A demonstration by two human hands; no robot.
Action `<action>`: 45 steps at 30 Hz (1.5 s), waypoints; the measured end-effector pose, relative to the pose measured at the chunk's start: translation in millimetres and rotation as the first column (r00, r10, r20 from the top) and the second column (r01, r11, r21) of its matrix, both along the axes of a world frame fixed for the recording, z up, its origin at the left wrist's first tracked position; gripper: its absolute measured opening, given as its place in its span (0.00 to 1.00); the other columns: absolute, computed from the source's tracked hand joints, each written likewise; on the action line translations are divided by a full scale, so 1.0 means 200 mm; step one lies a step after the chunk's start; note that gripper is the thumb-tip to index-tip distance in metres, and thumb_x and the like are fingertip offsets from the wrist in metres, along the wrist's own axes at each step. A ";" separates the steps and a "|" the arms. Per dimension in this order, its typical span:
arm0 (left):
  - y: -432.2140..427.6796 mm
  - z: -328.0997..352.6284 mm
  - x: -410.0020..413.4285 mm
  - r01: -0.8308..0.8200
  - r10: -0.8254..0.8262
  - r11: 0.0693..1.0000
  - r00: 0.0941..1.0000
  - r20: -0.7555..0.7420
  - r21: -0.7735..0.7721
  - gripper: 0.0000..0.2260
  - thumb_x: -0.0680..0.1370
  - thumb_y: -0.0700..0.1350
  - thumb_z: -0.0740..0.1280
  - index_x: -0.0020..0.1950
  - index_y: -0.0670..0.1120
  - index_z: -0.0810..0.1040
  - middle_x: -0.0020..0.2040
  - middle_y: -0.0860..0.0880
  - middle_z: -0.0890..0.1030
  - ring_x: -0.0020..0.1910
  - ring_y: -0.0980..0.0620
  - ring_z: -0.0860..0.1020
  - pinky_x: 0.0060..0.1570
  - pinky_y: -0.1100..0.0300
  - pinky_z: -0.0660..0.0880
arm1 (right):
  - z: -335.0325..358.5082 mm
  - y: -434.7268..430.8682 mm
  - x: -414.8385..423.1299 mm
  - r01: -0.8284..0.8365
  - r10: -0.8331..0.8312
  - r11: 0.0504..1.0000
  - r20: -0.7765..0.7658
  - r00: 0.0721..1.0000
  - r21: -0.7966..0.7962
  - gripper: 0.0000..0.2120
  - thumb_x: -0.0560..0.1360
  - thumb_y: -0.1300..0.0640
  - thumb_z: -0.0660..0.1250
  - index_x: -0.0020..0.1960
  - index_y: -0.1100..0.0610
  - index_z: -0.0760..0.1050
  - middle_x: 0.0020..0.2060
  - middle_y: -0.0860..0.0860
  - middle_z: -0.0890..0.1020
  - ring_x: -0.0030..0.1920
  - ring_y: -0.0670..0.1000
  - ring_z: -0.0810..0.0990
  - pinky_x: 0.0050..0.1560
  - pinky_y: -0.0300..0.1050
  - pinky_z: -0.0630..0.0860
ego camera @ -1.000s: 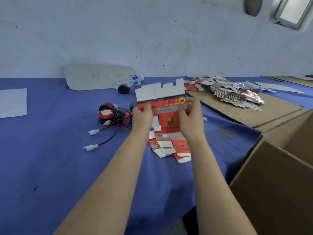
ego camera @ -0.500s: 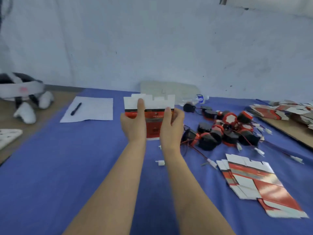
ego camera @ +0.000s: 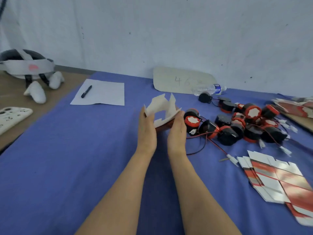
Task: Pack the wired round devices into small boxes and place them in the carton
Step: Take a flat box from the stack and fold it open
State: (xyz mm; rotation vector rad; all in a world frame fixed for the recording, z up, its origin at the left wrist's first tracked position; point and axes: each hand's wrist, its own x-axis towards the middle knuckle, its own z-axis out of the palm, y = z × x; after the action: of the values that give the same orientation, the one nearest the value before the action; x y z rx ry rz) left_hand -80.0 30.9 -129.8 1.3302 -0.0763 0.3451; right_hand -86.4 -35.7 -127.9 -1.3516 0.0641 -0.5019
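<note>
Far left edge of the worktop [ego camera: 67, 158]: a headset [ego camera: 25, 68] and a white phone case [ego camera: 11, 116] lay on the bare brown strip. Further in, toward the back edge, a pen [ego camera: 86, 91] rested on a paper sheet [ego camera: 105, 95].

Centre: the small box [ego camera: 162, 112], red-printed card, was only part-opened, its white flaps splayed up and away. It was held between both hands just above the blue cloth. Left hand [ego camera: 146, 131] was on its left side, right hand [ego camera: 177, 131] on its right. The fingers of each lay nearly straight along the card, pressing inward, not curled. Thumbs hidden.

Just right of the right hand: the pile of wired round devices [ego camera: 237, 126], black bodies with red rims, red-and-black leads trailing toward the front edge. The nearest device [ego camera: 192, 122] sat just beside the right fingers [ego camera: 181, 116], so the right hand was clearly the nearer for a pick. The box looked unsquared, so forming likely had to come first.

Front right corner: a stack of flat box blanks [ego camera: 277, 180]. Carton out of view.
</note>
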 end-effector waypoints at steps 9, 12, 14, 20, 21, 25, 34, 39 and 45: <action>0.01 0.03 -0.03 0.062 -0.081 0.985 0.990 -0.114 -0.159 0.21 0.73 0.61 0.55 0.55 0.52 0.77 0.56 0.45 0.81 0.54 0.46 0.79 0.51 0.52 0.77 | 0.01 -0.09 -0.01 -0.100 0.100 0.990 -0.006 0.995 -0.099 0.23 0.79 0.40 0.56 0.69 0.51 0.70 0.62 0.50 0.78 0.61 0.47 0.77 0.58 0.41 0.76; 0.02 0.03 -0.02 0.095 -0.127 0.972 0.982 -0.141 -0.217 0.22 0.80 0.58 0.53 0.61 0.46 0.76 0.58 0.41 0.80 0.54 0.42 0.79 0.49 0.49 0.76 | 0.01 -0.07 -0.01 -0.101 0.093 0.989 -0.070 0.993 -0.112 0.18 0.75 0.36 0.59 0.49 0.48 0.79 0.44 0.45 0.85 0.47 0.45 0.83 0.45 0.40 0.80; 0.02 0.02 -0.02 0.118 -0.159 0.966 0.973 -0.169 -0.229 0.24 0.81 0.59 0.51 0.64 0.45 0.75 0.59 0.40 0.80 0.57 0.40 0.79 0.51 0.47 0.76 | 0.02 -0.07 -0.01 -0.056 0.047 0.993 -0.091 0.995 -0.103 0.15 0.76 0.40 0.61 0.43 0.49 0.79 0.38 0.43 0.84 0.42 0.44 0.83 0.42 0.41 0.79; -0.02 0.02 -0.05 0.114 -0.146 0.975 0.976 -0.160 -0.191 0.26 0.78 0.63 0.52 0.63 0.46 0.74 0.58 0.41 0.80 0.56 0.41 0.79 0.52 0.46 0.77 | 0.03 -0.08 -0.01 0.058 -0.061 0.992 -0.021 0.998 -0.108 0.07 0.79 0.57 0.57 0.52 0.47 0.71 0.38 0.42 0.77 0.36 0.36 0.76 0.36 0.32 0.72; -0.02 0.02 -0.06 0.108 -0.136 0.978 0.978 -0.156 -0.176 0.27 0.75 0.65 0.53 0.62 0.47 0.74 0.58 0.42 0.80 0.57 0.41 0.79 0.54 0.44 0.77 | 0.03 -0.08 -0.01 0.093 -0.093 0.987 0.006 0.996 -0.131 0.10 0.79 0.59 0.56 0.52 0.44 0.69 0.37 0.42 0.76 0.33 0.34 0.74 0.34 0.29 0.71; -0.04 0.02 -0.08 0.090 -0.103 0.989 0.987 -0.120 -0.114 0.31 0.70 0.68 0.53 0.61 0.48 0.74 0.58 0.43 0.79 0.57 0.43 0.78 0.58 0.41 0.75 | 0.03 -0.08 -0.01 0.199 -0.188 0.963 0.078 0.979 -0.184 0.13 0.78 0.64 0.53 0.53 0.47 0.66 0.32 0.44 0.72 0.27 0.36 0.70 0.29 0.28 0.66; -0.05 0.04 -0.06 -0.054 0.071 0.987 0.992 -0.107 0.149 0.25 0.73 0.63 0.49 0.57 0.50 0.75 0.57 0.48 0.79 0.59 0.45 0.76 0.62 0.42 0.71 | 0.00 -0.08 -0.02 0.146 -0.131 0.975 0.103 0.986 -0.165 0.10 0.76 0.66 0.58 0.48 0.51 0.71 0.42 0.43 0.77 0.45 0.41 0.77 0.41 0.30 0.71; -0.02 0.02 -0.04 -0.037 0.045 0.996 0.994 -0.098 0.083 0.10 0.81 0.51 0.55 0.55 0.52 0.74 0.54 0.51 0.79 0.54 0.50 0.78 0.57 0.46 0.75 | -0.02 -0.07 -0.01 0.012 -0.006 0.995 0.059 0.998 -0.100 0.06 0.77 0.49 0.64 0.44 0.51 0.73 0.40 0.43 0.80 0.41 0.38 0.79 0.38 0.29 0.72; -0.03 0.01 -0.04 -0.001 0.008 0.994 0.998 -0.065 0.109 0.06 0.82 0.50 0.57 0.48 0.57 0.72 0.49 0.56 0.79 0.48 0.55 0.78 0.47 0.58 0.76 | -0.01 -0.09 0.01 0.042 -0.046 0.994 -0.038 0.998 -0.103 0.14 0.76 0.64 0.59 0.58 0.50 0.67 0.52 0.50 0.78 0.50 0.49 0.78 0.49 0.41 0.76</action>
State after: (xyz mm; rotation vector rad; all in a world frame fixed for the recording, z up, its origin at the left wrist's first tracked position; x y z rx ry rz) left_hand -88.4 25.7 -127.3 1.4491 -0.0382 0.3043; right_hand -85.4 -53.9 -130.1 -1.4628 0.1031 -0.5208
